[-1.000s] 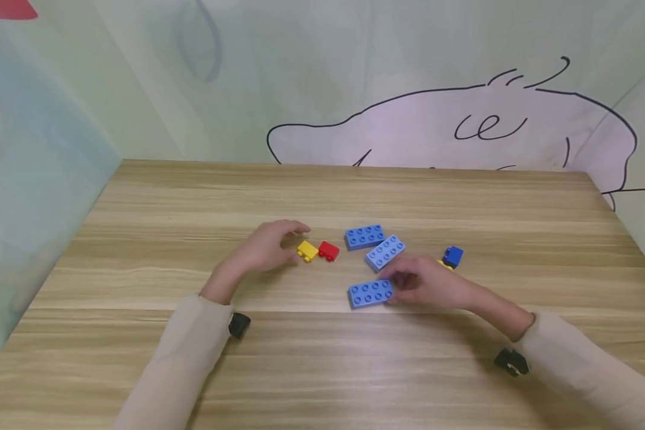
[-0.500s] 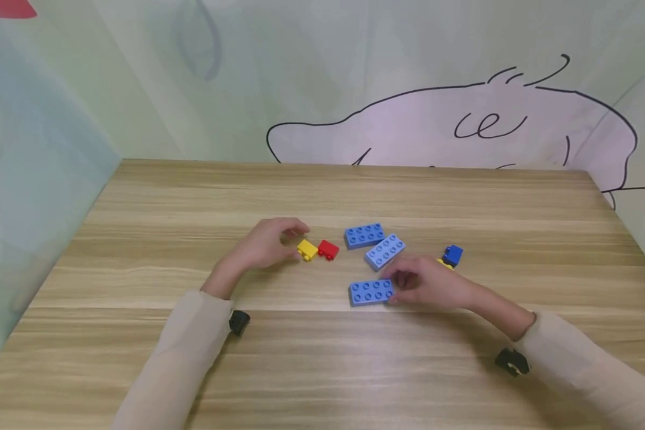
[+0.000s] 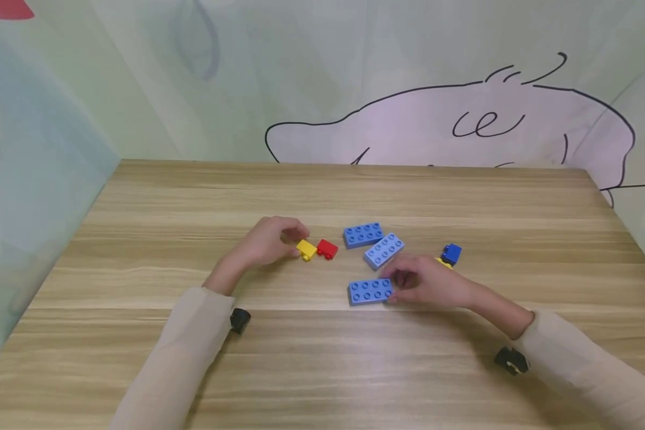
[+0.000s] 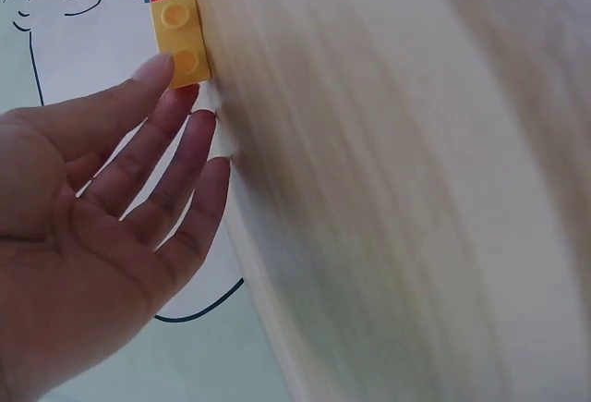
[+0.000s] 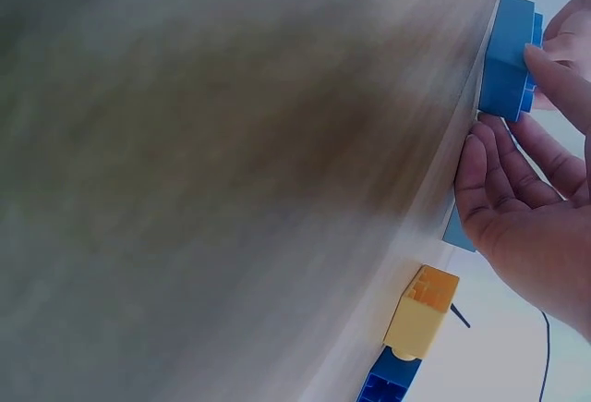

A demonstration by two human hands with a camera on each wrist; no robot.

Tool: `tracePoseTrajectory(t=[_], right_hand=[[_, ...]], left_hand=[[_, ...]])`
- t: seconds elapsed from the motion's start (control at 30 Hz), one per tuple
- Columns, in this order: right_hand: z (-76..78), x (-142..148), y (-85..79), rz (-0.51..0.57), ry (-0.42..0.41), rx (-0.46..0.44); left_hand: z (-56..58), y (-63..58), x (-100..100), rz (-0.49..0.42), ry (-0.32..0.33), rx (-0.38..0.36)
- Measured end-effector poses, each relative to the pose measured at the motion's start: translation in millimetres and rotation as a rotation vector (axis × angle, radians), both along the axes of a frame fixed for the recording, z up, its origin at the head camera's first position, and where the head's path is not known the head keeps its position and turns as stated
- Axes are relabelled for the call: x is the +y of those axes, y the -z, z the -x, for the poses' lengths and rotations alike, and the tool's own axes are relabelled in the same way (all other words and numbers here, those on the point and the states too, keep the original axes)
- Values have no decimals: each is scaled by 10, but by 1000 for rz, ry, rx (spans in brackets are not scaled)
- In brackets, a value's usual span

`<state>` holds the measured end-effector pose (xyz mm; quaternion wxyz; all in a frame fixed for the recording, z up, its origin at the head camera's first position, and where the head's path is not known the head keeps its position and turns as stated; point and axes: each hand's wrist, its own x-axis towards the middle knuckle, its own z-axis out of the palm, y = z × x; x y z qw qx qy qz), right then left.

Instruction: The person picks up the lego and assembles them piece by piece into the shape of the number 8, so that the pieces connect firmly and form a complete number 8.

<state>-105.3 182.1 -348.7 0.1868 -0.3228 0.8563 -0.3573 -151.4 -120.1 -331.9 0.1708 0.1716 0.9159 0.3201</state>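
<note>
In the head view my left hand [image 3: 271, 241] is at the small yellow brick [image 3: 307, 248], its thumb and forefinger pinching the left end. In the left wrist view the thumb overlaps a corner of that brick, while the other fingers are spread. A small red brick [image 3: 327, 248] lies right beside it, studs facing me. My right hand [image 3: 435, 283] pinches the right end of the front blue eight-stud brick [image 3: 369, 291], which lies flat with studs up. The right wrist view shows the thumb on this brick's studded side and fingertips at its end.
Two more blue eight-stud bricks, one [image 3: 363, 236] at the back and one slanted [image 3: 384, 251], lie beyond the right hand. A small dark blue brick [image 3: 451, 254] adjoins a yellow brick [image 5: 421, 314] behind the right wrist. The wooden table [image 3: 322, 370] meets a printed wall.
My left fingers have closed in on the yellow brick, and the thumb now covers its left stud. The right hand stays at the front blue brick, which has barely shifted.
</note>
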Motion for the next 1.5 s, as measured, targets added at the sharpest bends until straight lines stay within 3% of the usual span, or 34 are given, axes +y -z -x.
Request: tracePoseTrajectory(t=[0.37,0.5,0.93,1.27,1.5], right_hand=[[3,-9,3,-2,-5,12],[1,-5,-3,-7,-3,9],[2,-1,-1,-5,2,-17],[-2,-3,2,-12,6,0],[-1,-6,1,-14,9,6]], left_hand=[[-73,-13,-64,58,-3,1],[-92,-37,-65,34,17,-3],[-14,-10,44,33,40,-77],[-44,4,-5,59,53,-3],[-115,-52,-30,-25,29,10]])
